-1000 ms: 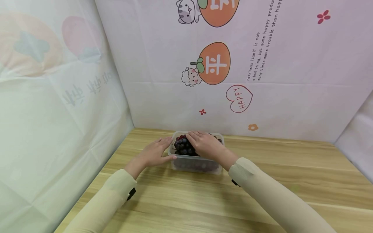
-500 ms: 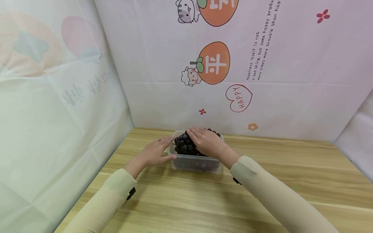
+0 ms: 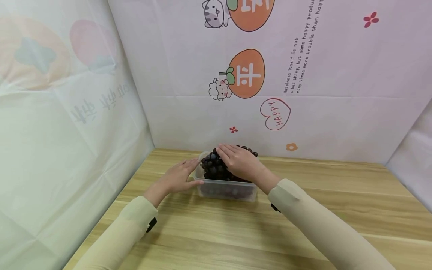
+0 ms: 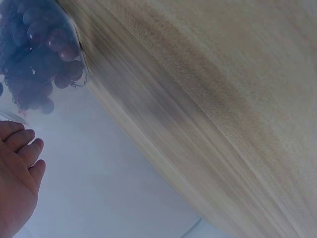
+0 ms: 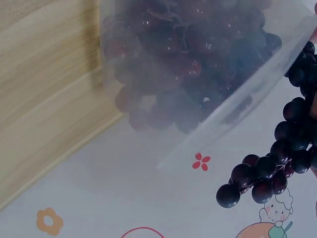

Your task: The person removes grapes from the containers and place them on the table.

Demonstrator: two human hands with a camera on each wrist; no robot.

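A clear plastic box (image 3: 224,182) with a pale rim stands on the table near the back wall, and more dark grapes show through its side in both wrist views. My right hand (image 3: 241,163) grips a bunch of dark grapes (image 3: 214,168) from above. Part of the bunch (image 5: 262,171) sticks out above the box rim in the right wrist view; its lower part is hidden behind the front wall in the head view. At the box's left end my left hand (image 3: 177,178) rests with fingers straight and thumb spread along the front corner.
The wooden table (image 3: 216,240) runs forward and to the right of the box. A white printed cloth (image 3: 189,112) hangs right behind it, and another white cloth (image 3: 74,161) hangs along the left side.
My right hand has risen slightly with the bunch of grapes, which now stands higher above the box rim. The left hand and the box have hardly moved.
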